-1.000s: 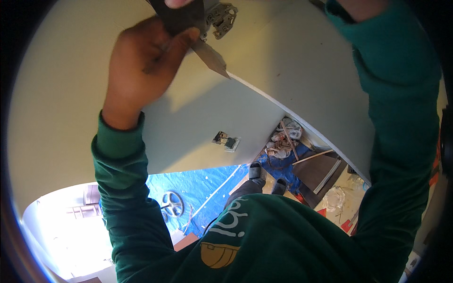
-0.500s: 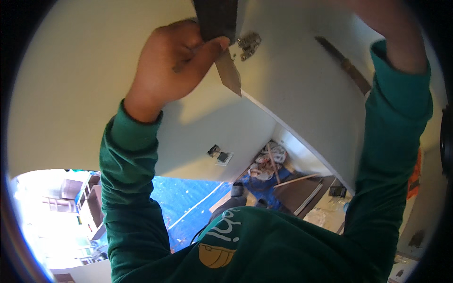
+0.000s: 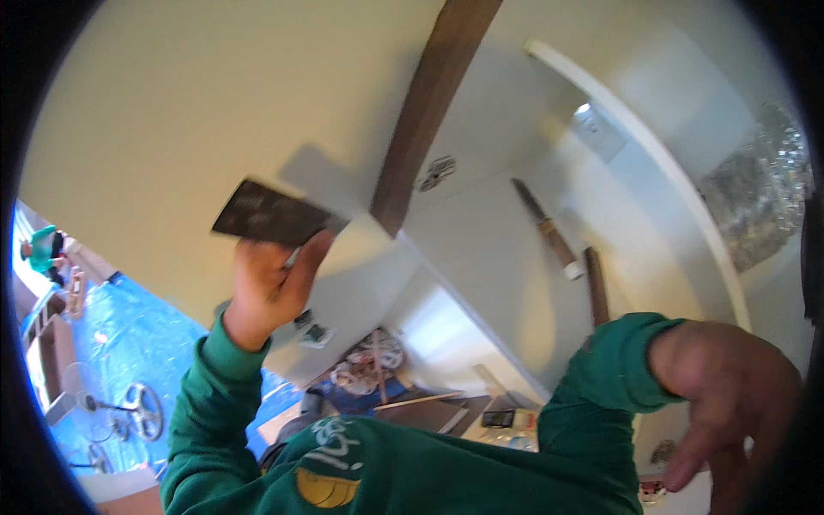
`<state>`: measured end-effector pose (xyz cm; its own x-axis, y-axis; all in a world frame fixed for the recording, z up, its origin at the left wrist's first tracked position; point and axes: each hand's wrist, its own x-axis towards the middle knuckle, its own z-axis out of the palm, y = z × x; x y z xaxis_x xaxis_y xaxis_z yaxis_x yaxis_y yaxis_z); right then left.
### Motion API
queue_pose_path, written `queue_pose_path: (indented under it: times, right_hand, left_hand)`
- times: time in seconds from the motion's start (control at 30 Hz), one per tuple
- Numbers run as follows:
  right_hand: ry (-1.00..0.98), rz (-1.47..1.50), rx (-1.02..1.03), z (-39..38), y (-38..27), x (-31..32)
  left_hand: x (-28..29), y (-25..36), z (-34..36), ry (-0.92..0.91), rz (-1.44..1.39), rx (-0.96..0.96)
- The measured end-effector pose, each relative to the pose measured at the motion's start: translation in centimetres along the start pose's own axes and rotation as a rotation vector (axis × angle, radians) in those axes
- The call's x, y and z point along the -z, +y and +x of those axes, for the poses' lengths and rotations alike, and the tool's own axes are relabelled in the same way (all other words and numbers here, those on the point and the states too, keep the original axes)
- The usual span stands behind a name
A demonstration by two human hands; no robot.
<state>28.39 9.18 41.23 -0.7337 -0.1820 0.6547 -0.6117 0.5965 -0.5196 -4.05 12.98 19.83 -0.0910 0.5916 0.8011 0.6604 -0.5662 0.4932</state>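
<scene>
Dark flat rectangular piece [image 3: 273, 216] sits in your left hand [image 3: 273, 290], in front of the broad cream panel [image 3: 189, 112]. Blue sheeting [image 3: 142, 322] covers part of the floor below. Right of the panel is a pale board [image 3: 489, 249]. A long brown wood-grain strip [image 3: 433, 120] slants down to the panel's corner, and neither of your hands touches it. On the board you have a wooden-handled knife [image 3: 554, 236], near a shorter brown strip [image 3: 596, 287]. A small metal fitting [image 3: 438, 172] shows beside the long strip.

What supports the long strip is unclear, so a bump from your left hand could knock it loose. Your right sleeve is close to the shorter strip; a careless swing of that arm might catch it or send the knife sliding. You grip the dark piece along one edge only, so pressure on its far end could twist it free.

Your left thumb and fingers are clamped on its lower edge; it projects above them, mostly up and left. Your right hand [image 3: 730, 386], blurred and well apart from it, hangs with thumb and fingers spread.
</scene>
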Motion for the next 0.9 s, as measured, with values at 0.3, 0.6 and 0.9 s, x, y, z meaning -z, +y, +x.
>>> queue_pose_path:
  times: [0.3, 0.6, 0.9]
  right_hand:
    - [-0.137, 0.056, 0.028, 1.7, 2.2, 0.7]
    - [0.082, 0.082, -0.181, 0.5, -2.1, -1.4]
    - [-0.115, -0.027, -0.165, 1.1, 1.3, 1.9]
  left_hand:
    - [-0.5, 0.3, -3.4, 0.032, -0.116, 0.115]
    - [-0.7, 0.4, -5.3, 0.016, -0.12, 0.176]
    - [-1.3, 0.0, -6.6, -0.057, -0.17, 0.167]
